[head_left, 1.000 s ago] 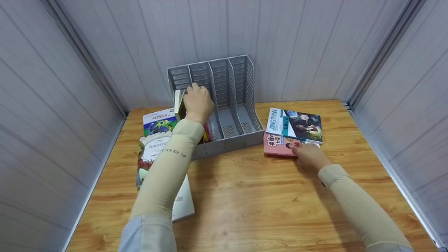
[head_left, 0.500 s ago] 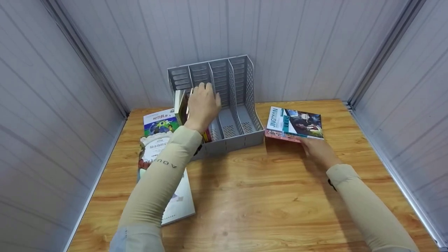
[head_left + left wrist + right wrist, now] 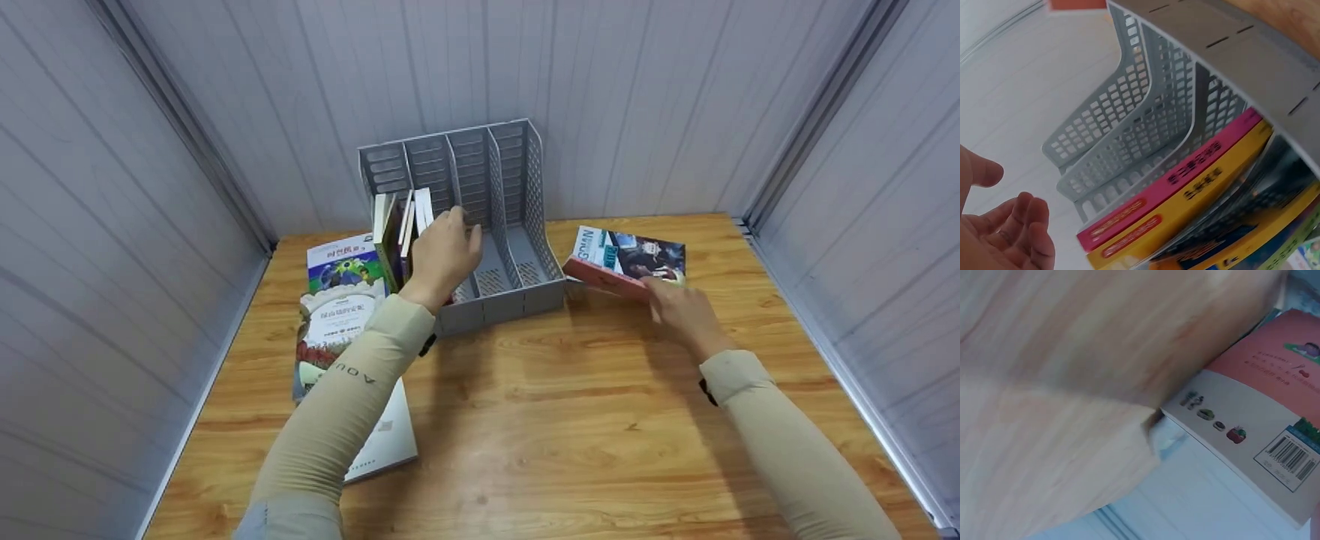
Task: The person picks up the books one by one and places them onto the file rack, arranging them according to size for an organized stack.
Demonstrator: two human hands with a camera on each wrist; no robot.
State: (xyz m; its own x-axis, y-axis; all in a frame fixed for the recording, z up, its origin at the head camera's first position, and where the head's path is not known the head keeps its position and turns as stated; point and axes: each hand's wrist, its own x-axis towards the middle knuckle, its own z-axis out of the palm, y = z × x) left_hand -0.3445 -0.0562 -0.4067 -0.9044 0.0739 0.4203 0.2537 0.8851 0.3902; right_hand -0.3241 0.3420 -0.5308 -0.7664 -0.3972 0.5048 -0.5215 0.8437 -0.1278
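Note:
My left hand hovers in front of the grey file rack. Its fingers are loosely bent and hold nothing. In the left wrist view, that hand is apart from the upright books, among them one with a pink spine and one with a yellow spine. My right hand grips the right end of a pink book, which is tilted up off the table. The right wrist view shows that book's back cover with a barcode; the gripping fingers are mostly out of sight there.
Behind the pink book lies a book with a dark photo cover. At the left, a blue-green book, a white-labelled book and a pale book overlap on the wooden table. Panel walls enclose the table.
My left hand has left the books in the rack, moving right and slightly nearer, and shows white page edges behind it. My right hand has lifted and tilted the pink book.

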